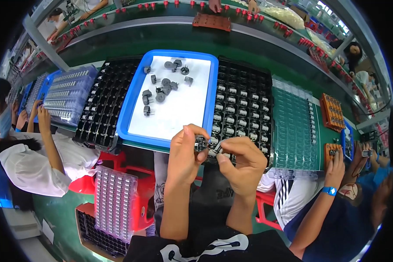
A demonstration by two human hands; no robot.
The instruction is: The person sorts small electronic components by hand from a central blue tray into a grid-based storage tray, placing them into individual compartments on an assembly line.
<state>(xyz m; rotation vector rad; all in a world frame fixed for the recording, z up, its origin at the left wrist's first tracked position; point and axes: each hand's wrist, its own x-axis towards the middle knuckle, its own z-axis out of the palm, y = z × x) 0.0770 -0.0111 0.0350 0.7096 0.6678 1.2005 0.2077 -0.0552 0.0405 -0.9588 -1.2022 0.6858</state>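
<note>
My left hand (181, 159) pinches a small dark round part (200, 143) between thumb and fingers, just past the near edge of the blue tray. Close beside it, my right hand (245, 163) grips a small silver cylinder (218, 147) with thumb and forefinger. The two pieces are held almost together; whether they touch I cannot tell. Several dark grey round parts (160, 97) with thin pins lie scattered on white paper in the blue tray (213, 87). To its right, a black compartment tray (244, 74) holds rows of silver cylindrical pieces.
Another black compartment tray (111, 91) stands left of the blue one. Clear plastic trays (294, 126) lie further right, near orange blocks (332, 112). Co-workers sit on both sides. A conveyor (153, 9) with red fixtures runs beyond. Red stools (143, 196) stand below the bench.
</note>
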